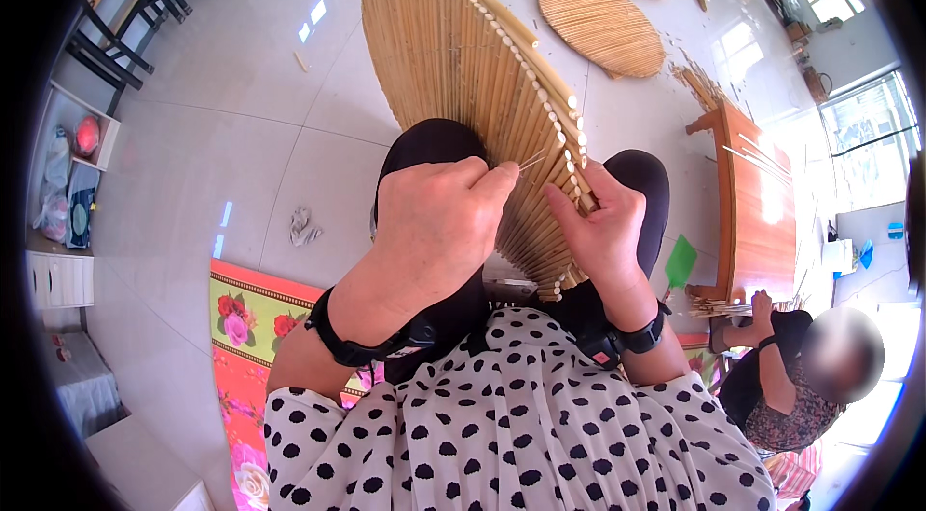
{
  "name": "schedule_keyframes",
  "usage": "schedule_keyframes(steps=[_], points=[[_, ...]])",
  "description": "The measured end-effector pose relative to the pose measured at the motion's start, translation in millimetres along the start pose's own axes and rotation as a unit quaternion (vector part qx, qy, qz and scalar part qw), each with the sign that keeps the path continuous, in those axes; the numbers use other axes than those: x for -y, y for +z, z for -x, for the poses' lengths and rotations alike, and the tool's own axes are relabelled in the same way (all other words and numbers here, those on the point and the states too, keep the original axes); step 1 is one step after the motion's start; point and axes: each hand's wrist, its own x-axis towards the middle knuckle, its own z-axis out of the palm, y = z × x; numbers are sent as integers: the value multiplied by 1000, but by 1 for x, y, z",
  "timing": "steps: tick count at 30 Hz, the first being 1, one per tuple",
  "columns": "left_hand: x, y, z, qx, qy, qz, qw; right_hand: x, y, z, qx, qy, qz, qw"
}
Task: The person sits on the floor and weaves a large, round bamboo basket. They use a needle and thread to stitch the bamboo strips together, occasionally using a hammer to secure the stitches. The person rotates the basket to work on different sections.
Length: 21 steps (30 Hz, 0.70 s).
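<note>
A round mat of stalks stands tilted between my knees, its rows of cut white stalk ends along the right edge. My left hand is closed in a pinch in front of the mat's face. From its fingertips a thin needle-like strand points toward the stalk ends; whether it is metal or thread I cannot tell. My right hand grips the mat's right edge, thumb on the near face and fingers partly hidden behind the stalks.
Another oval stalk mat lies on the tiled floor ahead, with loose stalks nearby. At right stand a wooden table and another person with a hand near stalks. A crumpled rag and floral mat lie at left.
</note>
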Motion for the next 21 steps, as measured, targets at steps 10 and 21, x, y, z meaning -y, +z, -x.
schedule_keyframes(steps=[10, 21], points=[[0, -2, 0, 1, 5, -1, 1000, 0, 0, 0, 1, 5, 4, 1000], [-3, -3, -2, 7, 9, -24, 1000, -3, 3, 2, -6, -7, 3, 1000]])
